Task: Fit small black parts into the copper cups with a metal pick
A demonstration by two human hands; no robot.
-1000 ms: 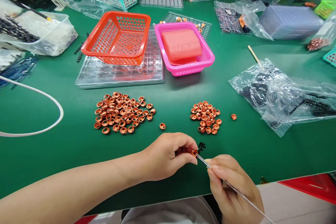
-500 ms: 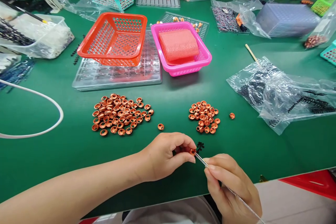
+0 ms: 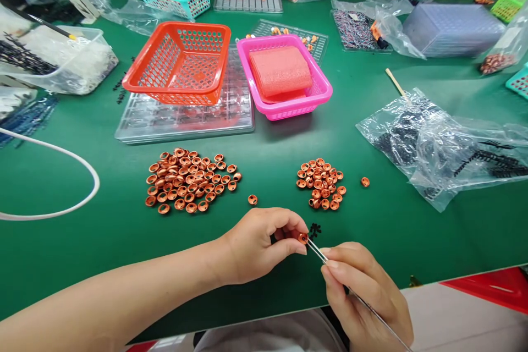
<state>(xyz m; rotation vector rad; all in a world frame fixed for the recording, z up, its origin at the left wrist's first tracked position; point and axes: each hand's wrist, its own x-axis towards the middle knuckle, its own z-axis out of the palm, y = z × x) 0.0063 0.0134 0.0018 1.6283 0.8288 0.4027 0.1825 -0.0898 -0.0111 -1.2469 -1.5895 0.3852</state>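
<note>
Head view: copper cup (image 3: pixel 303 238) being pinched at five o'clock of centre by left hand (image 3: pixel 264 245), thumb and fingers narrowed. Tweezers (image 3: pixel 318 249) being held by right hand (image 3: pixel 365 289) at cup's four o'clock, prongs being pointed into hollow. Cup probably light, stiff, slippery; best being gripped by rim. Black bits (image 3: pixel 315 230) being seen at two o'clock. Cup's far side being hidden by fingers; whether anything is being nipped by tips cannot be told. Tweezers' rear being cut off by lower edge.
</note>
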